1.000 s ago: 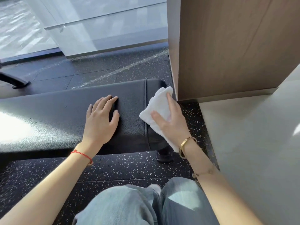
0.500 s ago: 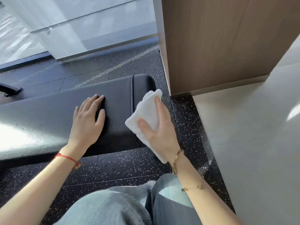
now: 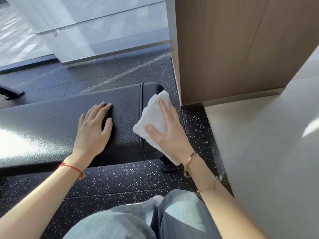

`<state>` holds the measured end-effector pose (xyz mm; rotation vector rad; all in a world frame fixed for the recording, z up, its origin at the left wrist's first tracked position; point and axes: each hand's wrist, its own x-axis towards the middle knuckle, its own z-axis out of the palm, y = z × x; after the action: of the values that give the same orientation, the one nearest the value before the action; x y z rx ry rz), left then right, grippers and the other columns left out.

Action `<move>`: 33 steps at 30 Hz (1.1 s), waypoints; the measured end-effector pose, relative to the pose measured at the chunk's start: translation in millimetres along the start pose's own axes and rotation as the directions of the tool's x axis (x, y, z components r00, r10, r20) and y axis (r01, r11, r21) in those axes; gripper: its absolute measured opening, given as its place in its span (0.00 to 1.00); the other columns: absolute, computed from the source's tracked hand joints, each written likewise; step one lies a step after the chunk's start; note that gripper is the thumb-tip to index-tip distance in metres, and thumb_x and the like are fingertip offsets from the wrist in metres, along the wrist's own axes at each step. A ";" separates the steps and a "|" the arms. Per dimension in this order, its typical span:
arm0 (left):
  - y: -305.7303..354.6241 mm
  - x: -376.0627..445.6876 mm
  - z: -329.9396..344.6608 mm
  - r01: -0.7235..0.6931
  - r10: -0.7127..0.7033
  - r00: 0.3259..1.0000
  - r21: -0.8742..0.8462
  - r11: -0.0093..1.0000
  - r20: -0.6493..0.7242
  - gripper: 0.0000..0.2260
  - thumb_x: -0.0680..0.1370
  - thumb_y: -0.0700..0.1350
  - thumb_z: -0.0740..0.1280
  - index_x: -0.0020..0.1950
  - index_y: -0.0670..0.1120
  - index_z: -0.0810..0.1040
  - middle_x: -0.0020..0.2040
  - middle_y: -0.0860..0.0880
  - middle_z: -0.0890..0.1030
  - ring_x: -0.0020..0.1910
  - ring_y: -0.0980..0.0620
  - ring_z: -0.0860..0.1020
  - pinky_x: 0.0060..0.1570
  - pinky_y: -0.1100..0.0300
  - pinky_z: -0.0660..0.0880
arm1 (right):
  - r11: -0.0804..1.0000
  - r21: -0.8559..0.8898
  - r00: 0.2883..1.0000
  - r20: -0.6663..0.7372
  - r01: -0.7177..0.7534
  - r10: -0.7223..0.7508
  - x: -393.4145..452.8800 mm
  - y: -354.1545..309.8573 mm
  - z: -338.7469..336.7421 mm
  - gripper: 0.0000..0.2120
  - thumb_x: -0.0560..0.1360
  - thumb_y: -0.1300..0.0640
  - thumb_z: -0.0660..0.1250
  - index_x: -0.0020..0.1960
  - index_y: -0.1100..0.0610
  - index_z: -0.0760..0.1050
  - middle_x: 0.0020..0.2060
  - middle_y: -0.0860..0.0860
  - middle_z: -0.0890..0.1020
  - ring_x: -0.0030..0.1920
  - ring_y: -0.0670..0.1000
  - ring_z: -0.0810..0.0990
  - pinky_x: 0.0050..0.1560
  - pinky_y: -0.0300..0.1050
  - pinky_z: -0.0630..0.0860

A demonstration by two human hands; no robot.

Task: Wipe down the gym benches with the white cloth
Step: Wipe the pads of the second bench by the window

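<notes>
A folded white cloth (image 3: 154, 116) lies pressed flat against the rounded end of a black, pebble-textured gym bench (image 3: 57, 121), its lower corner hanging past the padding's edge, sunlight glaring off the bench's left side.

Strong daylight enters through the glass wall (image 3: 96, 31) in the upper left of the frame, which is washed out and nearly white. It throws a blown-out glare patch on the black bench pad (image 3: 43, 125) at the left edge and a bright streak across the speckled floor (image 3: 120, 73) above it. The left hand (image 3: 93, 131) casts a soft shadow just to its right. A pale reflection lies on the grey surface (image 3: 267, 152) at right. Focus is fairly sharp at centre; straight edges bow and stretch towards the corners.
</notes>
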<state>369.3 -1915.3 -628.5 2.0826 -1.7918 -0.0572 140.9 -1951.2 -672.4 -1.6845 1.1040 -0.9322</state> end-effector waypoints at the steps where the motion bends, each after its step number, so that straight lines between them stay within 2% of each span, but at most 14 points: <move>1: 1.5 0.0 -0.3 0.003 -0.003 1.000 -0.004 1.000 -0.005 0.24 0.79 0.50 0.55 0.76 0.49 0.68 0.76 0.48 0.68 0.77 0.47 0.62 0.76 0.42 0.55 | 1.000 -0.021 1.000 0.024 -0.001 0.001 4.0 -0.7 -2.6 0.38 0.77 0.44 0.67 0.80 0.41 0.49 0.80 0.43 0.46 0.79 0.45 0.48 0.79 0.47 0.50; 4: 3.2 0.8 -1.5 0.010 -0.011 0.999 -0.019 1.000 -0.034 0.24 0.78 0.51 0.56 0.74 0.49 0.70 0.75 0.49 0.70 0.76 0.47 0.64 0.75 0.42 0.57 | 0.989 -0.145 0.995 0.098 -0.011 0.025 52.2 -7.0 -14.1 0.38 0.77 0.44 0.67 0.80 0.44 0.51 0.80 0.47 0.45 0.80 0.49 0.46 0.79 0.51 0.49; 6: 2.7 1.7 -2.5 0.004 -0.006 0.999 -0.023 1.000 -0.050 0.23 0.78 0.51 0.57 0.73 0.50 0.71 0.74 0.49 0.71 0.75 0.48 0.66 0.75 0.42 0.58 | 0.946 -0.324 0.987 0.156 0.007 0.046 94.6 -16.2 -18.9 0.35 0.78 0.41 0.64 0.80 0.45 0.53 0.80 0.49 0.48 0.79 0.53 0.47 0.79 0.53 0.49; 8: 0.8 2.0 -2.4 -0.001 -0.001 0.998 -0.029 1.000 -0.062 0.22 0.79 0.50 0.59 0.72 0.51 0.72 0.73 0.50 0.72 0.74 0.49 0.67 0.74 0.41 0.59 | 0.826 -0.557 0.980 0.196 0.082 0.035 116.9 -23.9 -13.4 0.31 0.80 0.39 0.59 0.80 0.45 0.55 0.80 0.51 0.53 0.79 0.57 0.49 0.78 0.54 0.46; 10: -1.1 2.4 -1.8 -0.001 -0.002 0.997 -0.033 0.999 -0.076 0.19 0.80 0.48 0.62 0.72 0.51 0.73 0.73 0.51 0.72 0.74 0.50 0.67 0.74 0.41 0.59 | 0.707 -0.681 0.974 0.222 0.191 -0.049 109.9 -28.5 -3.7 0.28 0.81 0.40 0.56 0.79 0.44 0.57 0.79 0.51 0.57 0.78 0.59 0.50 0.78 0.54 0.44; 14: -2.9 1.0 -0.5 0.018 -0.023 0.997 -0.061 0.998 -0.080 0.19 0.80 0.45 0.62 0.71 0.51 0.73 0.73 0.52 0.72 0.75 0.52 0.65 0.75 0.43 0.56 | 0.586 -0.683 0.900 0.337 0.436 -0.276 39.6 -33.0 -0.5 0.27 0.80 0.40 0.56 0.77 0.45 0.62 0.77 0.50 0.64 0.76 0.63 0.57 0.76 0.56 0.48; 16: -5.1 0.8 -1.8 0.019 -0.025 0.997 -0.098 0.995 -0.067 0.18 0.81 0.43 0.61 0.71 0.49 0.73 0.73 0.51 0.72 0.75 0.52 0.65 0.75 0.42 0.56 | 0.586 -0.650 0.875 0.371 0.484 -0.311 6.5 -32.7 -3.7 0.28 0.79 0.38 0.56 0.77 0.44 0.62 0.76 0.50 0.65 0.76 0.62 0.58 0.76 0.59 0.51; 19: -8.9 1.2 -4.5 0.013 -0.020 0.999 -0.137 0.991 -0.046 0.18 0.81 0.42 0.61 0.71 0.48 0.74 0.73 0.50 0.72 0.76 0.51 0.64 0.76 0.42 0.55 | 0.569 -0.664 0.872 0.416 0.484 -0.257 -16.1 -34.1 -8.0 0.32 0.77 0.33 0.57 0.78 0.41 0.58 0.77 0.48 0.62 0.77 0.61 0.55 0.78 0.59 0.49; 22: -15.2 3.6 -9.9 -0.020 0.016 1.000 -0.170 0.985 -0.027 0.18 0.80 0.41 0.62 0.70 0.47 0.75 0.73 0.48 0.72 0.75 0.48 0.65 0.75 0.44 0.57 | 0.461 -0.735 0.862 0.479 0.498 -0.168 -2.5 -47.7 7.0 0.37 0.74 0.28 0.51 0.79 0.40 0.52 0.79 0.47 0.56 0.78 0.61 0.51 0.78 0.59 0.45; 25: -35.0 0.2 -21.1 -0.055 0.050 0.998 -0.144 0.988 -0.033 0.18 0.80 0.40 0.62 0.69 0.45 0.75 0.71 0.47 0.75 0.73 0.47 0.67 0.74 0.47 0.62 | 0.394 -0.790 0.879 0.457 0.470 -0.133 6.3 -58.9 36.2 0.40 0.72 0.26 0.49 0.80 0.42 0.51 0.80 0.48 0.55 0.78 0.62 0.50 0.78 0.60 0.45; 29: -84.3 -13.3 -39.9 -0.015 0.011 0.995 -0.038 0.999 -0.103 0.17 0.80 0.41 0.62 0.68 0.43 0.76 0.67 0.46 0.78 0.70 0.44 0.71 0.71 0.43 0.64 | 0.319 -0.835 0.893 0.409 0.449 -0.188 -4.5 -57.4 48.1 0.40 0.73 0.25 0.50 0.80 0.45 0.55 0.79 0.49 0.59 0.78 0.63 0.53 0.77 0.64 0.49; 33: -131.9 -23.9 -53.4 0.007 0.000 0.990 0.048 0.999 -0.142 0.16 0.80 0.43 0.62 0.68 0.46 0.76 0.68 0.48 0.77 0.70 0.44 0.71 0.71 0.43 0.63 | 0.189 -0.878 0.881 0.381 0.440 -0.282 -14.5 -56.6 61.2 0.40 0.72 0.26 0.56 0.77 0.47 0.63 0.76 0.50 0.67 0.75 0.65 0.62 0.74 0.66 0.58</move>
<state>504.2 -1864.3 -626.3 2.0670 -1.7211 0.1315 207.2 -1909.4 -640.5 -3.1165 1.2779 -0.2879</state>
